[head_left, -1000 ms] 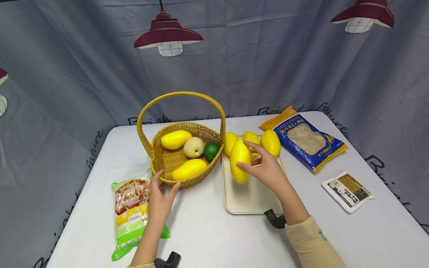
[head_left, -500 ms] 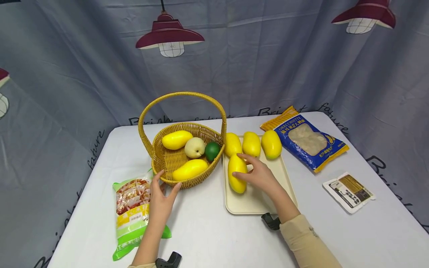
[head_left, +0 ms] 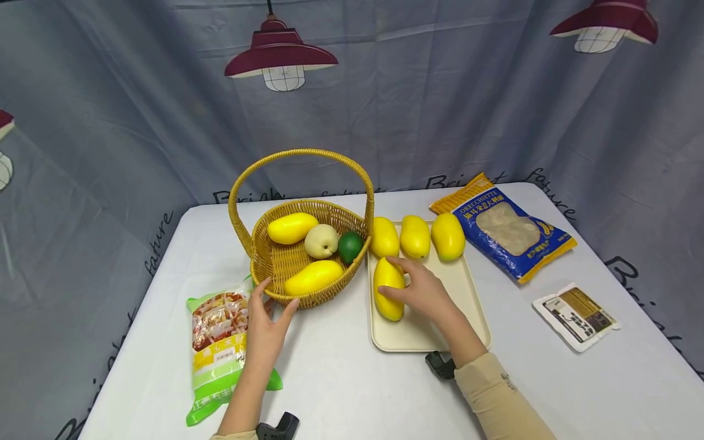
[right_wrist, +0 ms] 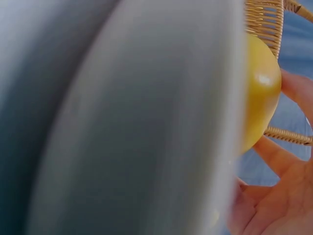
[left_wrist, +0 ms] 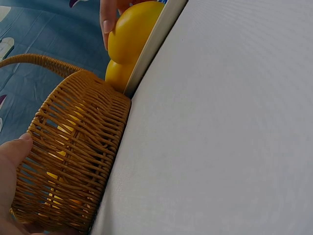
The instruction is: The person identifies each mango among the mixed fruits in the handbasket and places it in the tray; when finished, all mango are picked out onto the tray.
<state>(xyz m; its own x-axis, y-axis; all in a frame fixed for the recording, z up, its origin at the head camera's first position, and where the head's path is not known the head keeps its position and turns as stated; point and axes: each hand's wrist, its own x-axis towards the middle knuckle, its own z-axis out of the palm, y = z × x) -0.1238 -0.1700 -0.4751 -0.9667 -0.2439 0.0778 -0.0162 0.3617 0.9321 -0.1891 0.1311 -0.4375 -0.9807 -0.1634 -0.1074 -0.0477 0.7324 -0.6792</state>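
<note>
In the head view, a yellow mango (head_left: 388, 289) lies on the cream tray (head_left: 434, 336), near its left side. My right hand (head_left: 420, 290) holds this mango, thumb on the near part and fingers at the far end. The right wrist view shows the mango (right_wrist: 261, 93) beside the thumb and fingers, partly covered by the blurred tray edge. My left hand (head_left: 265, 327) touches the front of the wicker basket (head_left: 321, 297), thumb and fingers spread apart. In the left wrist view the thumb (left_wrist: 18, 149) rests against the basket's woven side (left_wrist: 78, 147).
Three more mangoes (head_left: 415, 236) line the tray's far end. The basket contains two yellow mangoes (head_left: 313, 277), a pale pear (head_left: 321, 241) and a dark green fruit (head_left: 350, 247). Around them lie a green food bag (head_left: 220, 360), a blue pasta bag (head_left: 508, 229) and a small packet (head_left: 575, 316).
My right hand has lowered the mango toward me onto the tray, below the row of mangoes, and still holds it. The left hand has stayed at the basket.
</note>
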